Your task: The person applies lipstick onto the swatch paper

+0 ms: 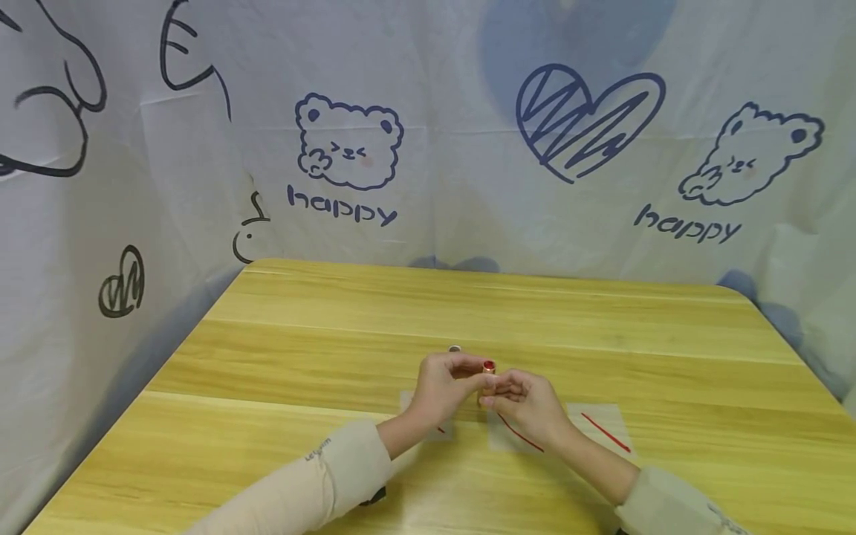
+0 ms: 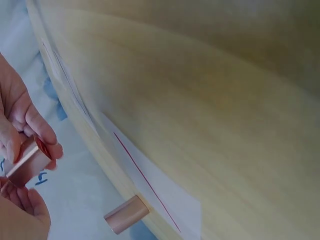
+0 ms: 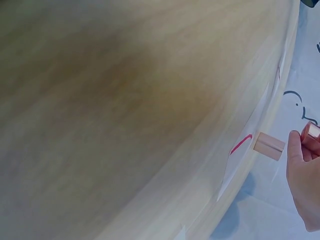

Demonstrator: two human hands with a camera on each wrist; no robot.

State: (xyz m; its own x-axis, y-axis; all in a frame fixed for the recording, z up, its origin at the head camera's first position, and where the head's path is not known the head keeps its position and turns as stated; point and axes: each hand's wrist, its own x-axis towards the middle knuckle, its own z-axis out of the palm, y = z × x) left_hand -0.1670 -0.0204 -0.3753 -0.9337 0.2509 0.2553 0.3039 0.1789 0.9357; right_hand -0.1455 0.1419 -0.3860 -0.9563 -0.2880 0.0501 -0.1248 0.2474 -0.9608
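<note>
In the head view, my left hand (image 1: 438,386) and right hand (image 1: 531,405) meet above the table, and both pinch a short copper-coloured lipstick tube (image 1: 490,370). It stands about upright, red showing at its top end. The left wrist view shows the held tube (image 2: 30,162) between the fingertips of both hands, its dark red end facing right. A second copper-coloured tube (image 2: 126,215) stands on the table beyond the left paper; the head view shows little more than its round top (image 1: 455,348) behind my left hand. In the right wrist view, that tube (image 3: 269,146) appears beside my right hand (image 3: 305,185).
Three pale paper pieces lie in a row, each with a red line: a left paper (image 1: 408,405), partly behind my left arm, a middle paper (image 1: 498,438) under my right hand, and a right paper (image 1: 611,416). A drawn-on white cloth (image 1: 455,186) hangs around the wooden table (image 1: 301,342).
</note>
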